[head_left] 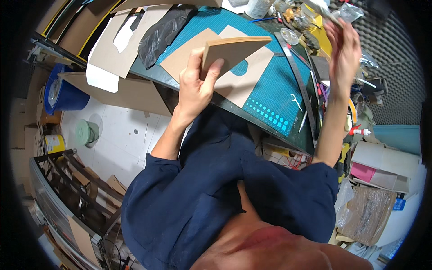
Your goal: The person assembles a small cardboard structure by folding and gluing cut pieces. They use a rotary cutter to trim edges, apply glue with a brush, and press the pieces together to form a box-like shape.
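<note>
My left hand (196,81) grips a thick brown board (243,48) at its near left edge, thumb on one face and fingers behind. The board is tilted up above the table. Below it, a flat brown sheet (185,57) and a pale card sheet with a rounded cutout (245,87) lie on a teal cutting mat (281,78). Raised over the table's right side, my right hand (344,54) has its fingers bent around a pale, blurred thing (332,17), partly hidden, whose kind I cannot make out.
A long metal ruler (300,83) lies along the mat's right side, near a small white pick (297,102). Crumpled black material (159,38) is at the left. Tools and jars crowd the far right. A blue bucket (74,96) and green bucket (86,132) stand on the floor.
</note>
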`<state>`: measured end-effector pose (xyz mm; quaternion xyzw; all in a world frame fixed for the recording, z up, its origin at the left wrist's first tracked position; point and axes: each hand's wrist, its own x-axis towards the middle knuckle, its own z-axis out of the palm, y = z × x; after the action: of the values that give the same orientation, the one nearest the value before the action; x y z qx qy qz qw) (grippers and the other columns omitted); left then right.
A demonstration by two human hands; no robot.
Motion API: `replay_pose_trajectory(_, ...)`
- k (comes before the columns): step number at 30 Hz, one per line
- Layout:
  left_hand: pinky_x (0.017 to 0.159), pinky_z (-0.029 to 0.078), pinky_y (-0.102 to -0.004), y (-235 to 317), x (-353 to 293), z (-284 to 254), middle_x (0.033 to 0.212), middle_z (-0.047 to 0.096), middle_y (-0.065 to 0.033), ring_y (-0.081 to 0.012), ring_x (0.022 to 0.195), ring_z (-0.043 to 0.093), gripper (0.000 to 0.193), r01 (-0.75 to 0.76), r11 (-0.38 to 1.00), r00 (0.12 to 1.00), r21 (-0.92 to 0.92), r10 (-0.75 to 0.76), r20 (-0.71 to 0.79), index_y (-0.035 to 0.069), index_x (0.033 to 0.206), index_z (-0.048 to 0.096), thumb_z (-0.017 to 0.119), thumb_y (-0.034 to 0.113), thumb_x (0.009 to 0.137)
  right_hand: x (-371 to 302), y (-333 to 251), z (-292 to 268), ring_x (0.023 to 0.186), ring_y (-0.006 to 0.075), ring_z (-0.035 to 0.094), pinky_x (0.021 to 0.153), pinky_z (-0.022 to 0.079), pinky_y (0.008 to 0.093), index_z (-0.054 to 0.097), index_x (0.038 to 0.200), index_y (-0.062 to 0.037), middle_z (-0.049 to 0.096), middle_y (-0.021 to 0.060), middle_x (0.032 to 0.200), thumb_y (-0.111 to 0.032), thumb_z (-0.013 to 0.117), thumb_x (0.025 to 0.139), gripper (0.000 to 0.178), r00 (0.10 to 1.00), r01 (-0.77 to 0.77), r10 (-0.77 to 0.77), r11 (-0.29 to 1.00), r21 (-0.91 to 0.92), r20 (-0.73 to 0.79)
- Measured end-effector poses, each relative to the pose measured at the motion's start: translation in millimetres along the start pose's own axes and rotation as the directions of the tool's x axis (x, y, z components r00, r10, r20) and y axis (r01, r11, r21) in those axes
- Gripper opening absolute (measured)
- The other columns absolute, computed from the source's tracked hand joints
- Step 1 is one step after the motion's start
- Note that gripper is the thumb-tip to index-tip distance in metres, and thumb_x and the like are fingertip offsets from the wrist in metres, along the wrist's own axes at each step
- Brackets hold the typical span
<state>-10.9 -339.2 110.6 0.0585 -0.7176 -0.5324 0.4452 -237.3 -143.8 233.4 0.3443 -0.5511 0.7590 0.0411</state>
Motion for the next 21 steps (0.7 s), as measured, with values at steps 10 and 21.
replay_pose_trajectory(10,0.07,0.056,-0.0266,0,7,20,0.101,0.072,-0.0132,-0.0198,0.082,0.072,0.035,-0.424,0.905,0.898,-0.016,0.423,0.123,0.002,0.117,0.058,0.066,-0.007,0.084,-181,-28,39,0.07,0.0221,0.065,0.06,0.06,0.0343,0.051,0.102,0.0022,0.062,0.0186,0.093,-0.015,0.069,0.09,0.028,0.918,0.334,-0.38,0.894,-0.297,-0.112)
replay_pose_trajectory(21,0.075,0.056,-0.0263,9,6,34,0.112,0.069,-0.0138,-0.0195,0.09,0.07,0.041,-0.455,0.888,0.861,-0.064,0.458,0.221,0.002,0.122,0.059,0.062,-0.011,0.083,-196,-34,41,0.071,0.022,0.066,0.061,0.057,0.0307,0.048,0.106,0.0001,0.061,0.0187,0.089,-0.008,0.068,0.09,0.026,0.923,0.358,-0.383,0.886,-0.295,-0.029)
